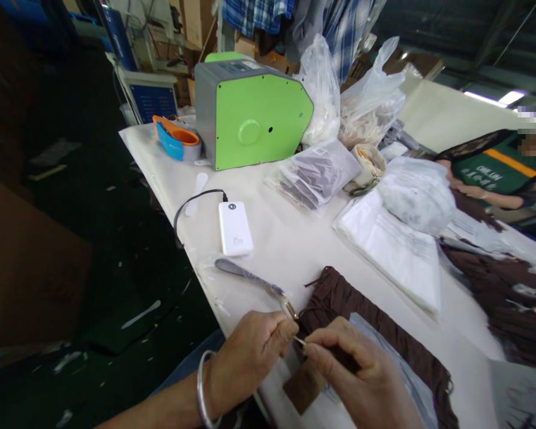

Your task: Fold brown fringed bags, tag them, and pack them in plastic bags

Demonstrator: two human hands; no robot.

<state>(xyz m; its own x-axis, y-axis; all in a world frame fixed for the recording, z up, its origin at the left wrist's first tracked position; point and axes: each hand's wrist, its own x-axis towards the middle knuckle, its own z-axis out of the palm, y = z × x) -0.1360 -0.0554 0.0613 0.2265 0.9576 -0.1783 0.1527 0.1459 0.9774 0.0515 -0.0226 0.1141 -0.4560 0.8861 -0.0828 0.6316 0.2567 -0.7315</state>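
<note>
My left hand point(254, 345), with a silver bangle at its wrist, is closed near the metal end of a grey strap tool point(254, 279). My right hand point(361, 375) pinches a thin pale piece point(300, 341) that spans the gap between the two hands. Below them hangs a brown tag point(304, 388). Dark brown gathered fabric point(361, 304) lies on the table just beyond my hands, with a clear plastic bag point(397, 363) against it. What my left fingers grip is too small to tell.
A white power bank point(236, 229) with a black cable lies on the table point(286, 238). Behind stand a green and grey machine point(263, 122) and a tape roll point(190, 146). White plastic bags point(393, 250) lie to the right. Another person point(495, 167) handles brown fabric across the table.
</note>
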